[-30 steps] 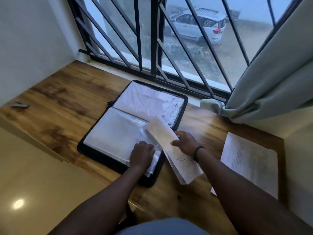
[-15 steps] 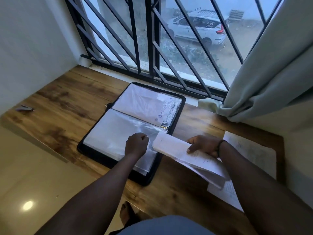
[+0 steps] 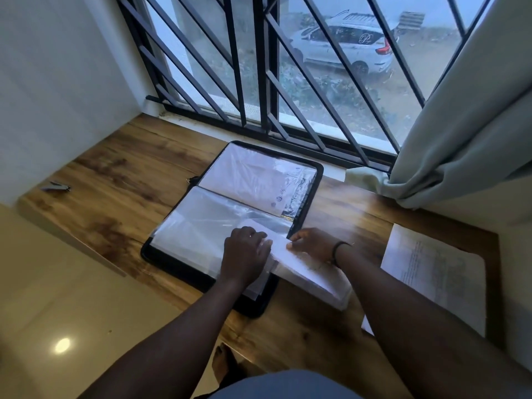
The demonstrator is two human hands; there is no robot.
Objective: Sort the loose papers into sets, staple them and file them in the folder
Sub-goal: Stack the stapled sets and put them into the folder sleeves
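Step in hand, as judged: feeding the paper set point(image 3: 305, 269) into a clear sleeve point(image 3: 201, 228) of the open folder point(image 3: 318, 180). Keep the sleeve mouth lifted, sheets square, and slide slowly so no corner catches.
Left hand point(image 3: 244, 254): fingers curled at the sleeve's edge, apparently pinching plastic; exact grip not visible.
Right hand point(image 3: 313, 243): fingers clamped on the set's leading end, just beside your left.
Loose papers point(image 3: 437, 275): well right of your right wrist.
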